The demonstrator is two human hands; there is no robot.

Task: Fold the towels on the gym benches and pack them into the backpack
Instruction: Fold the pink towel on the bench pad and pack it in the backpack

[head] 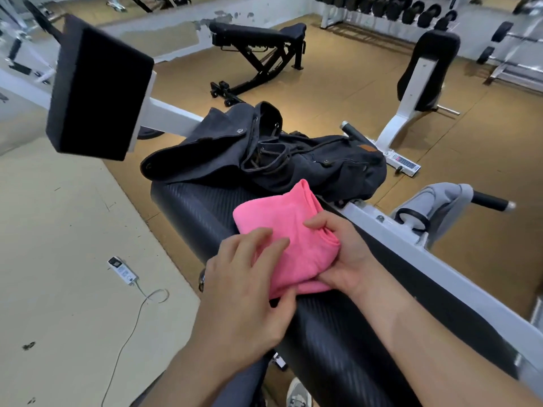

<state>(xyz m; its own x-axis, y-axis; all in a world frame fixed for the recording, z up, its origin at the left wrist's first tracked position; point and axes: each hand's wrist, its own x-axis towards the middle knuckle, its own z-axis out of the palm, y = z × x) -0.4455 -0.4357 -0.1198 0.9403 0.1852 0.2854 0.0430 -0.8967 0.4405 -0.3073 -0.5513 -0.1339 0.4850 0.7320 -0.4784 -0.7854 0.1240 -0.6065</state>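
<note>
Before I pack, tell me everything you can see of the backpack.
The backpack is dark grey, canvas-like cloth. It lies slumped on its side on the far end of the bench pad. Its top flap, with metal snaps, is thrown open to the left. The drawstring mouth gapes, with the cord loose through metal eyelets. A small brown leather-like patch sits on its right part. The folded pink towel lies just in front; whether they touch is unclear.
</note>
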